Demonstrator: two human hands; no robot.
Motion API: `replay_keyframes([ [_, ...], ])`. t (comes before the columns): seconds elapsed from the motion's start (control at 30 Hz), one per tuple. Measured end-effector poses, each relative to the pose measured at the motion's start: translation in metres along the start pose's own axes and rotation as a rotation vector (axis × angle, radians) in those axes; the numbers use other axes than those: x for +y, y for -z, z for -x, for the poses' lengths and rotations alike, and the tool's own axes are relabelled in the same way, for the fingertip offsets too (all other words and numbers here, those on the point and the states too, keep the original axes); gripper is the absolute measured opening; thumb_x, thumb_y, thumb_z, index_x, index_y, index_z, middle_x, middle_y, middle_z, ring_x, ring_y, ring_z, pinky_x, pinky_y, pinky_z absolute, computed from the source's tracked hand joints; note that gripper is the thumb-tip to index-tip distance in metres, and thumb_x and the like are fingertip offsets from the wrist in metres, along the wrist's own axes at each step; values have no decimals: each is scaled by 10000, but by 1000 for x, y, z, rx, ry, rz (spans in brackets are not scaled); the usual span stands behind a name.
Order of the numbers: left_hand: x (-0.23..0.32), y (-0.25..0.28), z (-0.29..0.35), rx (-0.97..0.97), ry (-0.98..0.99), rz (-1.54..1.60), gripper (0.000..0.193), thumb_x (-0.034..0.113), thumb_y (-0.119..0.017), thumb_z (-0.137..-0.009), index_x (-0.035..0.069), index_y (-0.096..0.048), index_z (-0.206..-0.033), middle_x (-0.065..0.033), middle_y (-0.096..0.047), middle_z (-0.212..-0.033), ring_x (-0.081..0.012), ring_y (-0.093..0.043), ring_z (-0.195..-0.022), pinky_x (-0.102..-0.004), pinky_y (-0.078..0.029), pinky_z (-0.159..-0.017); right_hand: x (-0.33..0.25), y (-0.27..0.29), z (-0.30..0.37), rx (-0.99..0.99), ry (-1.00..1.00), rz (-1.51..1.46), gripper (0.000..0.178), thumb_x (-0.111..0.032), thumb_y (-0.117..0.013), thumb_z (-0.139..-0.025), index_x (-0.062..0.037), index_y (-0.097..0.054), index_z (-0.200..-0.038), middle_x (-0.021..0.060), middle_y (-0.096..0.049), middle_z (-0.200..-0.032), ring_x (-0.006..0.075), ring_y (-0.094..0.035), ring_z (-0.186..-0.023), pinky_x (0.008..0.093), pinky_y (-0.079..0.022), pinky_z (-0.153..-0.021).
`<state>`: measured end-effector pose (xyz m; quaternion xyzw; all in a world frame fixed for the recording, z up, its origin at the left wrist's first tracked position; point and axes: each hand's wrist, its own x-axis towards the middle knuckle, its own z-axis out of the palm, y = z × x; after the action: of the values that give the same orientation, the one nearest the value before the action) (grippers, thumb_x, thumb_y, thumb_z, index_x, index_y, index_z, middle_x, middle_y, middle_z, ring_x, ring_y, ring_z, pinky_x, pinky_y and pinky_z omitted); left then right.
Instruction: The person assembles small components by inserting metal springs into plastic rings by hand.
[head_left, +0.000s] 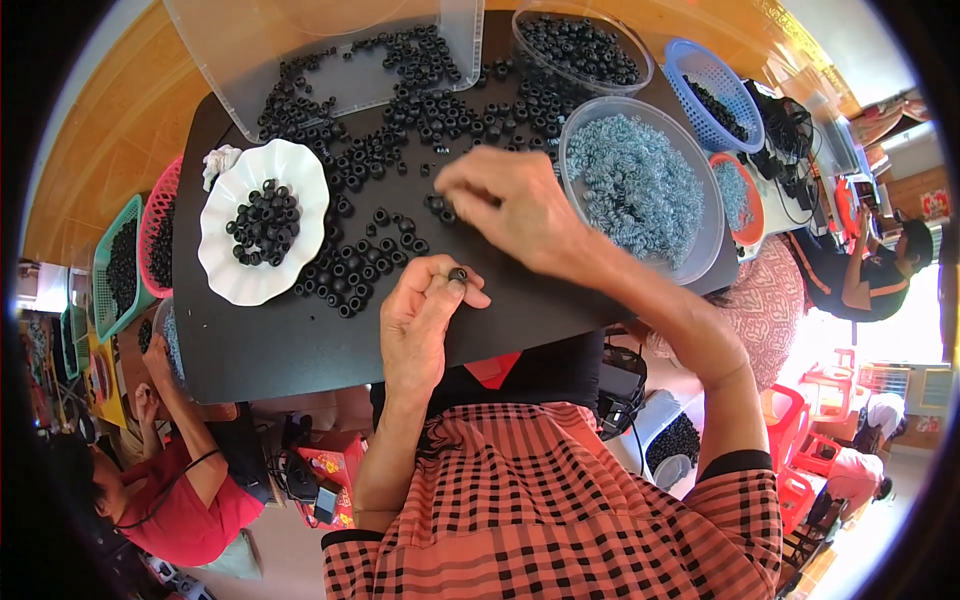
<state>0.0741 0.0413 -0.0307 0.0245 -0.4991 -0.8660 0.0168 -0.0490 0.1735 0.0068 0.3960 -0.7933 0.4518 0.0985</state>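
My left hand (pixel 420 315) is closed in a pinch near the table's front edge, holding a small black bead-like part (pixel 457 274) with a hole in it between thumb and index finger. To its upper right, my right hand (pixel 525 205) reaches low over the table with its fingers curved and apart. Its fingertips are beside a few loose black bead-like parts (pixel 437 205); I see nothing held in it. Many more such parts (pixel 350 270) lie loose on the dark table (pixel 270 365), left of and beyond my hands.
A white scalloped plate (pixel 222 270) holds black parts. A clear bin (pixel 360 95) lies tipped behind. At right stand a clear tub (pixel 705 250) of bluish coil-like pieces, another tub (pixel 518 50) and a blue basket (pixel 748 90). A co-worker (pixel 190 500) sits at lower left.
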Motion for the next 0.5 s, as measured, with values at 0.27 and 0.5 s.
replay_keyframes([
  [0.27,1,3,0,-15,30,52,123,21,-503,-928,-19,-568,-1023,-97,-637,-888,-131,-602,-878,-285,-447,-877,40,-15,-49,-456,362,506,175,-59,-633,-787,-78,-655,-959,51,-633,-945,252,-599,-834,394,-459,-756],
  [0.5,0,8,-2,-13,41,156,141,22,-495,-932,-27,-554,-1050,-105,-641,-891,-150,-598,-909,-296,-454,-878,11,-3,-28,-226,95,120,228,8,-634,-750,-52,-656,-968,37,-622,-800,151,-604,-667,286,-485,-628],
])
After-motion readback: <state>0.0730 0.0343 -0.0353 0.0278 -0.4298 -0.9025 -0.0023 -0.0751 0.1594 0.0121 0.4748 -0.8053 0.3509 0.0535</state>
